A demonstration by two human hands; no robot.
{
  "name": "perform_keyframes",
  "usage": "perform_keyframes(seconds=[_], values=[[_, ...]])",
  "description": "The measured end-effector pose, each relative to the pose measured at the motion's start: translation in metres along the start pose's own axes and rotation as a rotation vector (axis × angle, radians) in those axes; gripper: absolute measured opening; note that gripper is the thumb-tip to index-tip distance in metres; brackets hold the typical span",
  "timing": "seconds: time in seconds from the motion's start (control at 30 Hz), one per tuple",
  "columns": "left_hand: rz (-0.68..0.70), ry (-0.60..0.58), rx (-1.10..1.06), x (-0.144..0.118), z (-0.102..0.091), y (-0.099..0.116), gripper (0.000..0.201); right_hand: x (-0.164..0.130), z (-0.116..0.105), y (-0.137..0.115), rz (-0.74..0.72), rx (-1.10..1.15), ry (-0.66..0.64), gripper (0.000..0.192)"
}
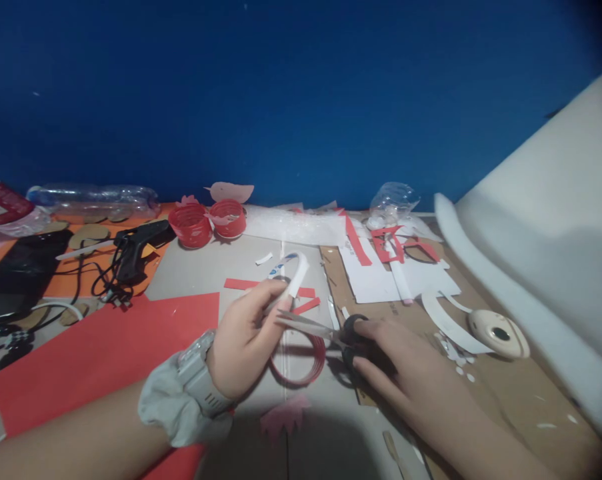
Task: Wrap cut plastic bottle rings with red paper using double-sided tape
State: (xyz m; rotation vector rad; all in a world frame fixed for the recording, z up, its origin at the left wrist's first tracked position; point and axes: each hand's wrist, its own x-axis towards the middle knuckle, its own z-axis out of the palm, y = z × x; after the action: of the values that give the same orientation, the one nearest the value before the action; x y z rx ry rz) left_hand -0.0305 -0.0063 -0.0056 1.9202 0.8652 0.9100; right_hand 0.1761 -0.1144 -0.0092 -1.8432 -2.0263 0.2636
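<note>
Two hands work: our left hand [245, 337] pinches a curved white paper strip [293, 272], our right hand [405, 377] holds black-handled steel scissors [325, 330]; a red plastic ring [301, 360] lies beneath, red bottle-cap cups [208, 223] beyond.

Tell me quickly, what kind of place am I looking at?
Likely a home craft table against a blue wall: scissors in the right hand, a paper strip in the left hand, and a glue gun.

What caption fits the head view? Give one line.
Left hand holds a curved white paper strip while right hand grips black-handled scissors over a red plastic ring.
</note>
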Motion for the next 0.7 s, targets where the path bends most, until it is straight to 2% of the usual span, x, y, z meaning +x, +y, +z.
perform_keyframes(seconds=[0.07,0.13,0.2,0.27,0.33,0.43,0.57,0.7], values=[[-0.013,0.012,-0.015,0.001,0.001,0.0,0.018,-0.001,0.001,0.0,-0.034,0.004,0.021,0.019],[-0.028,0.028,-0.04,0.002,0.001,0.0,0.02,-0.002,0.001,0.001,-0.04,-0.007,0.099,0.018],[-0.047,0.051,-0.071,0.004,0.002,0.0,0.021,-0.002,0.001,0.005,0.05,-0.016,0.231,0.018],[-0.072,0.081,-0.099,0.005,0.002,-0.001,0.021,-0.001,0.001,0.009,0.202,-0.022,0.351,0.02],[-0.098,0.117,-0.122,0.007,0.002,-0.001,0.022,0.001,-0.001,0.013,0.316,-0.038,0.408,0.024],[-0.127,0.146,-0.141,0.007,0.002,-0.002,0.022,0.007,-0.002,0.017,0.349,-0.063,0.391,0.029],[-0.139,0.157,-0.141,0.004,0.004,-0.003,0.023,0.012,0.001,0.02,0.338,-0.113,0.312,0.035],[-0.124,0.142,-0.133,0.001,0.004,0.0,0.024,0.014,0.005,0.023,0.32,-0.188,0.299,0.037]])
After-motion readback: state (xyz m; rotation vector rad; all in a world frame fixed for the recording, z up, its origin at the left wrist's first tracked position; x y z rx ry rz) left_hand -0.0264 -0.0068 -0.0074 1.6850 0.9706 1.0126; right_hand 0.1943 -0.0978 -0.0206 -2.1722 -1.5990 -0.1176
